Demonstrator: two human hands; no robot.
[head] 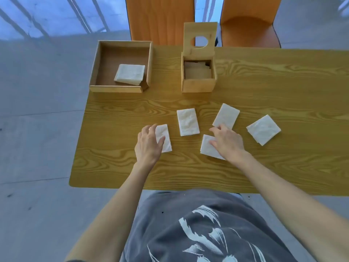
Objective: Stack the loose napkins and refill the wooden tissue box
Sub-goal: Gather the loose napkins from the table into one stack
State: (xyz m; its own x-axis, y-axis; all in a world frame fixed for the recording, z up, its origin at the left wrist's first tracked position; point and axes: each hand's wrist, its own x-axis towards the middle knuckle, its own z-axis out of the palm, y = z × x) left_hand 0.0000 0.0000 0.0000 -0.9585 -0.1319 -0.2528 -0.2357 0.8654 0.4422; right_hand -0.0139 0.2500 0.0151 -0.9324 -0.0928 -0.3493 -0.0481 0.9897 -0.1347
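Five loose napkins lie spread across the wood-grain desk [283, 76]. The left hand [148, 145] rests flat on the napkin at nine o'clock [164, 138], fingers spread and grasping nothing. The right hand [227, 141] lies over the near napkin [206, 147], its fingertips touching the tilted napkin [226, 115] beyond, fingers loose. Another napkin sits between the hands [188, 121], one more at three o'clock [263, 129]. At twelve o'clock stands the wooden tissue box [198, 85], lid raised; at eleven, a tray [115, 88] holding a napkin stack [130, 74].
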